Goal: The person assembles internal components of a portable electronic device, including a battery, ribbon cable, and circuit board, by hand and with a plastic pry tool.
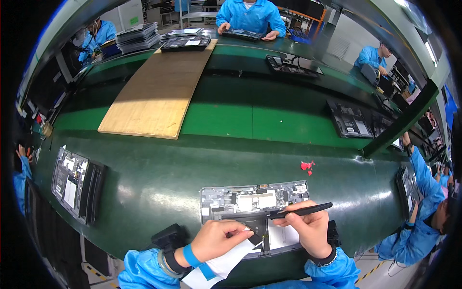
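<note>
Laptop base lies on a green bench, blue-clad people nearby.

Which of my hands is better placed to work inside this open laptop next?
Probably your right hand: it grips the black tool, tip over the laptop. Your left hand seems to pinch the white sheet, so it looks less free.

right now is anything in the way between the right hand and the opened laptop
Nothing visible; the right hand holds a black tool over the opened laptop. The left hand and white sheet sit further left.
</note>
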### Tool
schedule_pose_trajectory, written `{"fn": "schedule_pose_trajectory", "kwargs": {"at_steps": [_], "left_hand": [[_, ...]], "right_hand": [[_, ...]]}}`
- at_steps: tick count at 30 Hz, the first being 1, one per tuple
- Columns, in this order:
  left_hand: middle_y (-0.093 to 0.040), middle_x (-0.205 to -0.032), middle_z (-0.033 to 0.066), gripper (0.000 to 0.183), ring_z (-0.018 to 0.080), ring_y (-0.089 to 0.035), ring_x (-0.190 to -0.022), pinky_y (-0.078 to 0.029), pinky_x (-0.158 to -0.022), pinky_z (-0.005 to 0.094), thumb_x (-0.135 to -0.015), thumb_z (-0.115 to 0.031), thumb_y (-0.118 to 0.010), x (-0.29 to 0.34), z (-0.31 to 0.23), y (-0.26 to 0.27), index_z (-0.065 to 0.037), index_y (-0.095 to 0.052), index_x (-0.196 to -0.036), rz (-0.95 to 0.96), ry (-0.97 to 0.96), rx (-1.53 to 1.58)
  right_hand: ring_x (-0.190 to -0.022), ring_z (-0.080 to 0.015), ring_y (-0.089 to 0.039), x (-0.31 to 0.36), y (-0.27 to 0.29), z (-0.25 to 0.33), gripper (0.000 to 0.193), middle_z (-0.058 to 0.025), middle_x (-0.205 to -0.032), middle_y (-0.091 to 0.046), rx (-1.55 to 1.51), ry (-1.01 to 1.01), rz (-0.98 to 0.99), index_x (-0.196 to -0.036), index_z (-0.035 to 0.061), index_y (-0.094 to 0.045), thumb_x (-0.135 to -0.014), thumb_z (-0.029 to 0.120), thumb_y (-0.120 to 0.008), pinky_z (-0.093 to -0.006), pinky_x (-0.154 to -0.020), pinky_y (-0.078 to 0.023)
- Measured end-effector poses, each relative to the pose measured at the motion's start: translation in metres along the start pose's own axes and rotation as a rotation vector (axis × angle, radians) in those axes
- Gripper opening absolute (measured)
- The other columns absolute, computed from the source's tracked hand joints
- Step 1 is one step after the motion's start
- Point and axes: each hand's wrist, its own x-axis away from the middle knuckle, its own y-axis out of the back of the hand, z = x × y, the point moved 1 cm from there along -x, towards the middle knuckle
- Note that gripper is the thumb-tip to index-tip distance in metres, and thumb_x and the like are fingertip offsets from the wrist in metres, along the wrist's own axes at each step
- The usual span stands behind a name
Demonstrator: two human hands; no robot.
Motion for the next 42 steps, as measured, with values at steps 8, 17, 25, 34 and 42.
{"fn": "schedule_pose_trajectory", "kwargs": {"at_steps": [8, 17, 25, 34, 42], "left_hand": [[-0.062, -0.092, 0.0050, 0.013, 0.0250, -0.057, -0.080, -0.046, -0.067, 0.0319, -0.078, -0.019, -0.062, -0.023, 0.013, 0.037, -0.006, -0.060, -0.077, 0.016, -0.305, -0.277], [-0.058, -0.107, 0.0018, 0.014, 0.0239, -0.057, -0.081, -0.048, -0.062, 0.0341, -0.080, -0.021, -0.059, -0.032, 0.001, 0.029, -0.007, -0.057, -0.076, -0.012, -0.355, -0.517], [-0.058, -0.107, 0.0056, 0.014, 0.0261, -0.056, -0.081, -0.046, -0.069, 0.0337, -0.079, -0.018, -0.060, -0.023, 0.014, 0.034, -0.005, -0.056, -0.077, -0.009, -0.379, -0.370], [-0.055, -0.112, 0.0130, 0.015, 0.0290, -0.053, -0.082, -0.044, -0.073, 0.0350, -0.078, -0.017, -0.061, -0.017, 0.015, 0.029, -0.004, -0.054, -0.076, -0.065, -0.382, -0.421], [-0.056, -0.109, 0.0128, 0.019, 0.0261, -0.053, -0.079, -0.045, -0.069, 0.0335, -0.079, -0.018, -0.060, -0.019, 0.015, 0.029, -0.002, -0.050, -0.077, -0.092, -0.441, -0.484]], "right_hand": [[-0.086, -0.0233, -0.062, -0.016, 0.000, -0.008, 0.018, -0.0171, -0.093, -0.060, -0.003, -0.058, 0.026, -0.099, -0.0061, -0.048, -0.082, -0.007, -0.054, -0.0301, -0.076, -0.052], [-0.080, -0.0205, -0.064, -0.034, -0.014, -0.014, 0.014, -0.0153, -0.086, -0.060, 0.044, -0.053, -0.007, -0.091, -0.0019, -0.045, -0.082, -0.005, -0.054, -0.0251, -0.068, -0.053], [-0.081, -0.0188, -0.064, -0.052, -0.018, -0.038, 0.015, -0.0146, -0.091, -0.060, 0.105, -0.058, 0.010, -0.089, -0.0001, -0.043, -0.082, -0.001, -0.056, -0.0236, -0.066, -0.052], [-0.077, -0.0159, -0.063, -0.058, -0.025, -0.045, 0.018, -0.0095, -0.082, -0.060, 0.064, -0.087, -0.004, -0.086, -0.0004, -0.047, -0.080, 0.004, -0.063, -0.0208, -0.060, -0.051], [-0.079, -0.0170, -0.064, -0.057, -0.025, -0.047, 0.016, -0.0117, -0.086, -0.061, 0.145, -0.097, 0.012, -0.088, 0.0019, -0.044, -0.082, 0.003, -0.059, -0.0210, -0.061, -0.051]]}}
